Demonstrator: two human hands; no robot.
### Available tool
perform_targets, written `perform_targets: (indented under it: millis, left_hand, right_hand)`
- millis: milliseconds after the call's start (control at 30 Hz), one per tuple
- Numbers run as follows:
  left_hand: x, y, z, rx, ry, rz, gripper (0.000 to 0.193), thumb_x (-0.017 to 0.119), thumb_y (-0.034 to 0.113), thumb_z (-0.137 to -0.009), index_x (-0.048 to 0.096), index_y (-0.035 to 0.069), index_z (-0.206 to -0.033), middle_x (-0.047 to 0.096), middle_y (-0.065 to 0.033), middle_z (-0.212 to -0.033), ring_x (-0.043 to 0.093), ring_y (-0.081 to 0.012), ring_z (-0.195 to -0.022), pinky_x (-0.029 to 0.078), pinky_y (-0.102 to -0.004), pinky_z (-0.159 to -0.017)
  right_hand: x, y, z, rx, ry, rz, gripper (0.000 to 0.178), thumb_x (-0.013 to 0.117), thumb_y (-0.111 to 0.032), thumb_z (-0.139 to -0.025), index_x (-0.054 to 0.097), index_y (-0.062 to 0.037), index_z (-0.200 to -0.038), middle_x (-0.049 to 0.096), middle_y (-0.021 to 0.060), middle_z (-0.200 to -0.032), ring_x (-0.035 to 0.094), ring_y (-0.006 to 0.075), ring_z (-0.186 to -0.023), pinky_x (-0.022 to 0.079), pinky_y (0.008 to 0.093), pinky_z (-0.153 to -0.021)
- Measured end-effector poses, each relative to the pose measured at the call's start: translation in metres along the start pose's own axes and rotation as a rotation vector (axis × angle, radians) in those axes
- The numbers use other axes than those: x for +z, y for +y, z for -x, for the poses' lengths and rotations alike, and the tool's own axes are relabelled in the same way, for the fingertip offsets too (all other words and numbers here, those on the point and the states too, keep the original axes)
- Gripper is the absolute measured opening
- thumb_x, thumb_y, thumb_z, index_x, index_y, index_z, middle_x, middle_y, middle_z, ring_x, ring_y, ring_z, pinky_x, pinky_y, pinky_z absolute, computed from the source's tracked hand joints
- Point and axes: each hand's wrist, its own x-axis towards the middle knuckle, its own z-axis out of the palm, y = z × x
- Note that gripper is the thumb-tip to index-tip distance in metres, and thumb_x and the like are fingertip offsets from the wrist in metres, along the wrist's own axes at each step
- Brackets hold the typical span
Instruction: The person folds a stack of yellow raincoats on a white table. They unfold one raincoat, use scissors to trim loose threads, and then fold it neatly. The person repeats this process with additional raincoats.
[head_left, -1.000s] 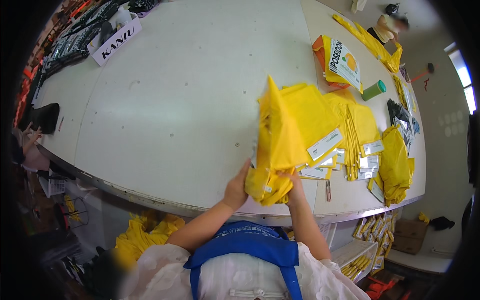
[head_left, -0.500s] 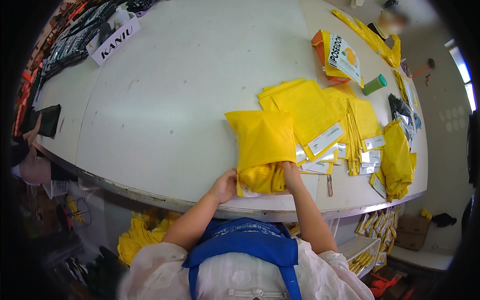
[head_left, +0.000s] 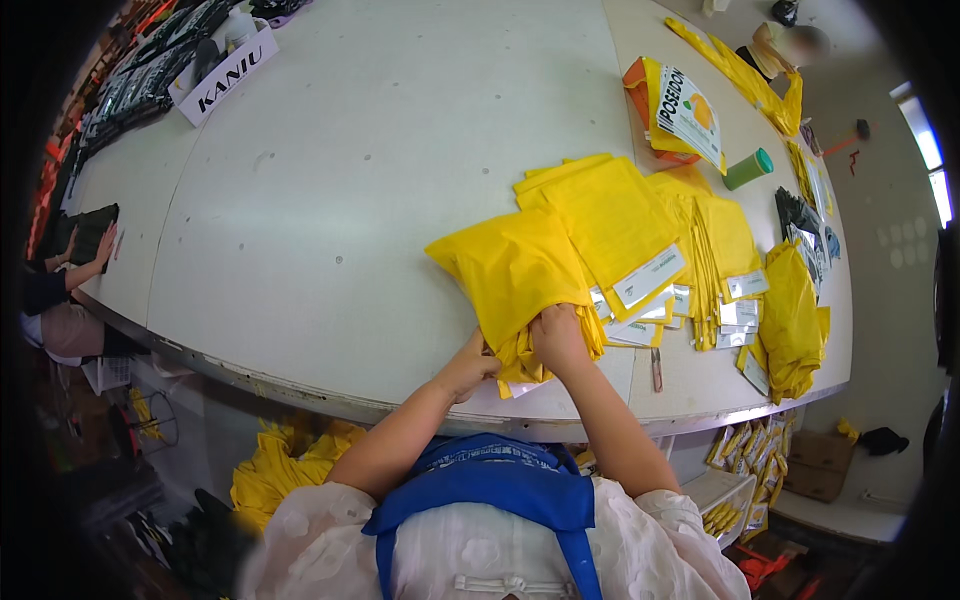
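Observation:
Close to the table's near edge lies a soft yellow pouch [head_left: 510, 262], its mouth toward me and its near end bunched. Crumpled yellow material shows at the mouth, and a white label corner peeks out below. My left hand [head_left: 470, 367] is closed on the pouch's near left edge, its fingertips partly tucked under the fold. At the right side of the mouth, my right hand [head_left: 560, 338] is closed with its fingers curled into the yellow material. Flat yellow pouches [head_left: 612, 222] with white labels lie in a stack just beyond, to the right.
A small cutter [head_left: 657, 370] lies right of my hands. Farther right are a bulky yellow bundle [head_left: 792, 325], a green cylinder [head_left: 748, 169] and an orange box [head_left: 640, 92]. A white sign [head_left: 225, 76] stands far left. Co-workers are at the far left and far right.
The pouch has turned and its far corner shifted left, with the mouth now bunched. My right hand has moved left and curled into the material; my left hand has moved slightly right.

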Motion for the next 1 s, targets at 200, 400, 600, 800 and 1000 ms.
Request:
perform_targets:
  millis: [200, 400, 600, 800, 1000]
  left_hand:
    - [0.027, 0.014, -0.002, 0.156, 0.161, 0.037, 0.080, 0.067, 0.002, -0.078, 0.020, 0.005, -0.142, 0.039, -0.0124, -0.138, 0.041, -0.0239, -0.127, 0.039, -0.0333, -0.102]
    - [0.014, -0.007, -0.009, 0.219, 0.261, -0.097, 0.083, 0.068, 0.000, -0.073, 0.021, 0.003, -0.142, 0.039, -0.0156, -0.138, 0.040, -0.0258, -0.129, 0.034, -0.0337, -0.106]
    - [0.001, -0.010, 0.002, 0.258, 0.351, -0.341, 0.086, 0.061, 0.000, -0.069, 0.020, 0.001, -0.144, 0.044, -0.0201, -0.135, 0.043, -0.0295, -0.128, 0.032, -0.0336, -0.107]
    - [-0.004, -0.001, 0.006, 0.133, 0.180, -0.409, 0.088, 0.059, -0.002, -0.066, 0.020, 0.001, -0.145, 0.044, -0.0184, -0.135, 0.042, -0.0287, -0.128, 0.032, -0.0330, -0.106]
    - [-0.009, 0.004, 0.010, 0.159, 0.147, 0.005, 0.087, 0.062, -0.004, -0.067, 0.022, 0.002, -0.144, 0.043, -0.0147, -0.137, 0.040, -0.0265, -0.130, 0.031, -0.0318, -0.107]
  right_hand:
    - [0.020, 0.012, 0.003, -0.182, 0.225, 0.248, 0.049, 0.049, -0.036, -0.088, 0.053, -0.0130, -0.131, 0.047, 0.0154, -0.138, 0.036, 0.0368, -0.130, 0.017, 0.0496, -0.111]
    - [0.007, 0.027, -0.017, -0.277, 0.214, 0.088, 0.050, 0.059, -0.028, -0.082, 0.054, -0.0083, -0.127, 0.051, 0.0157, -0.133, 0.041, 0.0365, -0.127, 0.029, 0.0463, -0.107]
    - [0.011, 0.039, -0.015, -0.034, 0.151, -0.078, 0.052, 0.056, -0.036, -0.087, 0.051, -0.0091, -0.131, 0.050, 0.0115, -0.136, 0.042, 0.0281, -0.129, 0.033, 0.0374, -0.107]
    - [0.003, -0.019, -0.042, -0.112, -0.098, 0.238, 0.064, 0.053, -0.044, -0.088, 0.038, -0.0122, -0.142, 0.036, 0.0137, -0.146, 0.029, 0.0333, -0.136, 0.021, 0.0446, -0.113]
    - [0.033, -0.015, -0.045, -0.133, -0.035, 0.127, 0.062, 0.047, -0.047, -0.091, 0.037, -0.0129, -0.142, 0.037, 0.0118, -0.146, 0.030, 0.0304, -0.136, 0.022, 0.0437, -0.112]
